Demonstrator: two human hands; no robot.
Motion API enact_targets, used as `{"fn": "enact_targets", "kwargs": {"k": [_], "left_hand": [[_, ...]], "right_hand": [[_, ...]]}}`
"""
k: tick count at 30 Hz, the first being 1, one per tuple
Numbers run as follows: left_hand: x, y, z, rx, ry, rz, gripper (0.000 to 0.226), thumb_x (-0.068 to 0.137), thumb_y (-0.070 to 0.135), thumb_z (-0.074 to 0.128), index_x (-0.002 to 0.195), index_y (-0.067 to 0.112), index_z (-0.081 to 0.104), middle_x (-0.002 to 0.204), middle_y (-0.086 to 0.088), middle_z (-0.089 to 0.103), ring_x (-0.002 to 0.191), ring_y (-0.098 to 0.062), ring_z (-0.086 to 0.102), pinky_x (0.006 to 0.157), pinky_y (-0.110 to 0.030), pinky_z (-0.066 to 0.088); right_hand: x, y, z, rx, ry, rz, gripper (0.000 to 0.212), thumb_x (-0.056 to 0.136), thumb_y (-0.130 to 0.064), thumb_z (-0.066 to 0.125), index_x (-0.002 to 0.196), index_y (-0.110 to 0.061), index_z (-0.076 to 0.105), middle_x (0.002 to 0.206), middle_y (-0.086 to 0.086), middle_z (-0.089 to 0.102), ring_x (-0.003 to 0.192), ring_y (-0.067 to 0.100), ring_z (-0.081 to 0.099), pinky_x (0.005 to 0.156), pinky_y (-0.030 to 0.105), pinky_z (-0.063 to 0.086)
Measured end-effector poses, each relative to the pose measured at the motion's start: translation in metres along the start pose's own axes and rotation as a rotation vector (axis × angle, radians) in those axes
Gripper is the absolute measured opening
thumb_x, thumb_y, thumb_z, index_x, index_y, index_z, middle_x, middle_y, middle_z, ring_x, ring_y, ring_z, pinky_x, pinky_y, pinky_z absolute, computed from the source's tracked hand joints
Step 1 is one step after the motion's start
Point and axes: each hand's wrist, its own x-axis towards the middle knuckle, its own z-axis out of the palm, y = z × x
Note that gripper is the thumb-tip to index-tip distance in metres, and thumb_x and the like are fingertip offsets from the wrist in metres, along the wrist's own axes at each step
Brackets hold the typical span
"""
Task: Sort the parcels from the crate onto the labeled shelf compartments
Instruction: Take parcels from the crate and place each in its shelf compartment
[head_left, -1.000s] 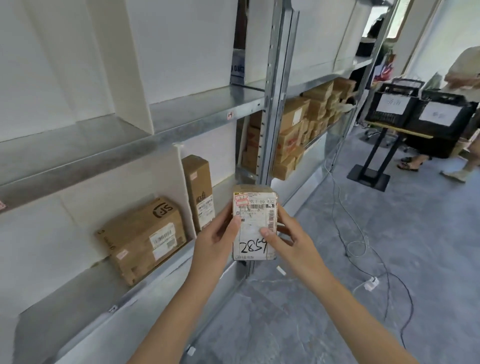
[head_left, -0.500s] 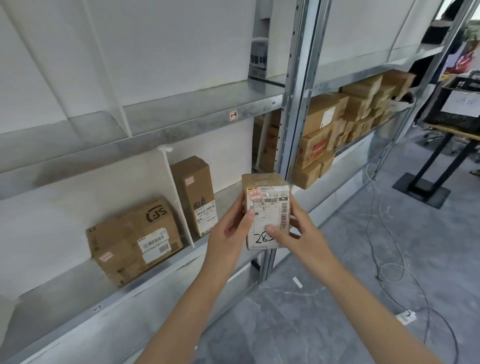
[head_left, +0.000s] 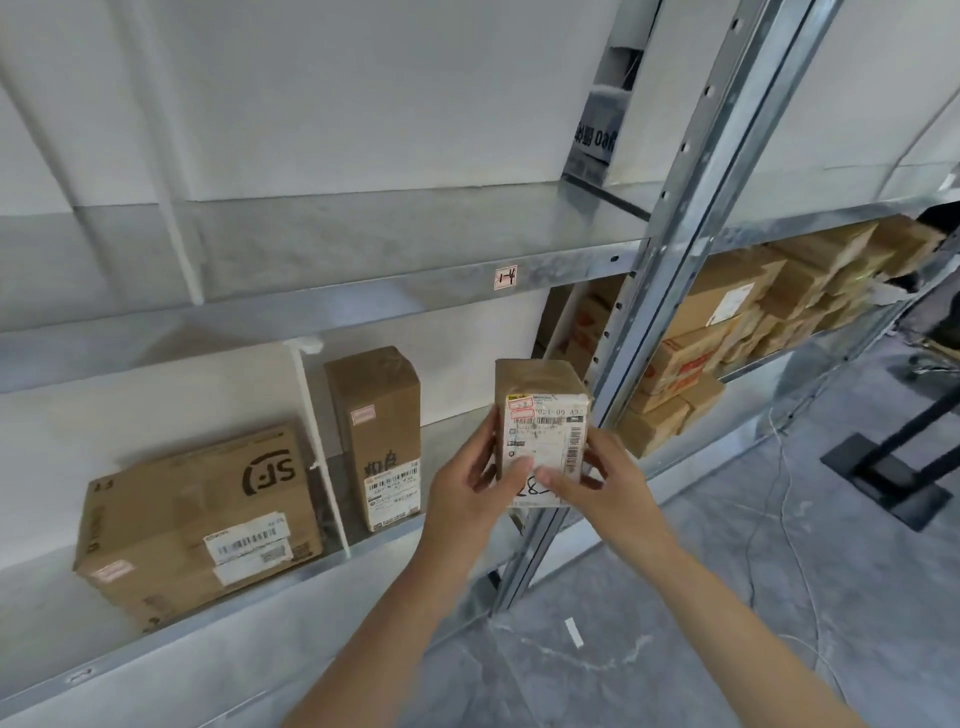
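The small parcel (head_left: 543, 415) stands upright in the air in front of the lower shelf (head_left: 291, 584), just left of the steel upright (head_left: 675, 260), with its white shipping label facing you. Both of your hands hold it. Your left hand (head_left: 462, 499) has its grip wrapped round the left edge, and your right hand (head_left: 613, 483) pinches the lower right corner. Your fingers cover most of the handwritten number, so only "28" can be read.

It looks like a stiff, taped cardboard box, and light, since fingertips alone carry it. The glossy tape over the top may be slippery, so take it by the bare side walls, low down. Keep your thumbs off the label while you match it to a compartment.

Behind the parcel, a tall carton (head_left: 376, 436) stands upright just right of the white divider (head_left: 319, 457). A wider SF carton (head_left: 202, 519) lies on the other side of the divider. A small tag reading 1-4 (head_left: 505, 277) sits on the front edge of the shelf above. Past the upright, the next bay holds stacked cartons (head_left: 727, 322).
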Motion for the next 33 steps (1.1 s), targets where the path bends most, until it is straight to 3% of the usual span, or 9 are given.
{"fn": "enact_targets", "kwargs": {"k": [6, 12, 17, 20, 23, 27, 30, 33], "left_hand": [[0.034, -0.021, 0.003, 0.027, 0.088, -0.044, 0.056, 0.091, 0.017, 0.069, 0.143, 0.029, 0.050, 0.125, 0.017, 0.066, 0.112, 0.003, 0.063, 0.083, -0.012, 0.052], [0.061, -0.041, 0.017, 0.040, 0.202, -0.073, 0.059, 0.090, 0.015, 0.071, 0.144, 0.026, 0.050, 0.127, 0.011, 0.067, 0.116, -0.004, 0.063, 0.088, -0.018, 0.054], [0.075, -0.055, 0.033, 0.076, 0.292, -0.125, 0.060, 0.090, 0.015, 0.071, 0.144, 0.028, 0.049, 0.124, 0.013, 0.068, 0.112, 0.000, 0.064, 0.086, -0.015, 0.053], [0.087, -0.068, 0.040, 0.157, 0.340, -0.144, 0.061, 0.090, 0.021, 0.071, 0.145, 0.032, 0.047, 0.125, 0.017, 0.067, 0.113, 0.002, 0.063, 0.093, -0.021, 0.054], [0.091, -0.082, 0.047, 0.183, 0.388, -0.170, 0.057, 0.091, 0.020, 0.070, 0.143, 0.032, 0.050, 0.121, 0.018, 0.069, 0.109, 0.003, 0.065, 0.087, -0.016, 0.054], [0.091, -0.100, 0.057, 0.142, 0.456, -0.209, 0.045, 0.090, 0.005, 0.068, 0.130, 0.025, 0.060, 0.104, 0.023, 0.073, 0.098, 0.004, 0.068, 0.076, -0.011, 0.052], [0.093, -0.118, 0.057, 0.116, 0.509, -0.231, 0.043, 0.088, -0.002, 0.067, 0.123, 0.023, 0.062, 0.108, 0.011, 0.075, 0.103, -0.009, 0.070, 0.079, -0.018, 0.055], [0.097, -0.129, 0.056, 0.120, 0.527, -0.233, 0.051, 0.088, -0.005, 0.066, 0.133, 0.017, 0.057, 0.117, 0.006, 0.072, 0.111, -0.012, 0.067, 0.086, -0.022, 0.055]], "right_hand": [[0.048, 0.037, 0.009, 0.000, -0.084, -0.007, 0.057, 0.083, -0.030, 0.078, 0.135, -0.028, 0.054, 0.125, -0.006, 0.057, 0.111, 0.002, 0.059, 0.090, 0.013, 0.052], [0.099, 0.072, 0.008, 0.071, -0.262, -0.012, 0.056, 0.085, -0.032, 0.077, 0.134, -0.036, 0.052, 0.133, -0.003, 0.059, 0.118, 0.011, 0.060, 0.099, 0.033, 0.054], [0.133, 0.096, 0.007, 0.059, -0.382, 0.037, 0.059, 0.080, -0.040, 0.078, 0.130, -0.046, 0.049, 0.137, -0.008, 0.055, 0.122, 0.012, 0.058, 0.102, 0.041, 0.052], [0.155, 0.109, 0.007, 0.063, -0.465, 0.042, 0.054, 0.081, -0.036, 0.079, 0.125, -0.045, 0.048, 0.136, -0.008, 0.055, 0.124, 0.012, 0.057, 0.103, 0.038, 0.051], [0.168, 0.123, 0.009, 0.029, -0.544, 0.044, 0.056, 0.083, -0.034, 0.078, 0.126, -0.045, 0.044, 0.139, -0.006, 0.053, 0.126, 0.012, 0.054, 0.104, 0.036, 0.050], [0.173, 0.146, 0.017, -0.068, -0.598, -0.020, 0.066, 0.086, -0.034, 0.074, 0.140, -0.036, 0.036, 0.139, -0.002, 0.047, 0.123, 0.011, 0.053, 0.103, 0.030, 0.047], [0.176, 0.156, 0.025, -0.082, -0.605, -0.070, 0.065, 0.088, -0.023, 0.072, 0.142, -0.021, 0.035, 0.133, -0.001, 0.040, 0.120, 0.014, 0.053, 0.104, 0.032, 0.048], [0.179, 0.161, 0.032, -0.103, -0.582, -0.085, 0.065, 0.088, -0.018, 0.073, 0.141, -0.015, 0.036, 0.131, -0.001, 0.040, 0.116, 0.012, 0.053, 0.101, 0.025, 0.048]]}}
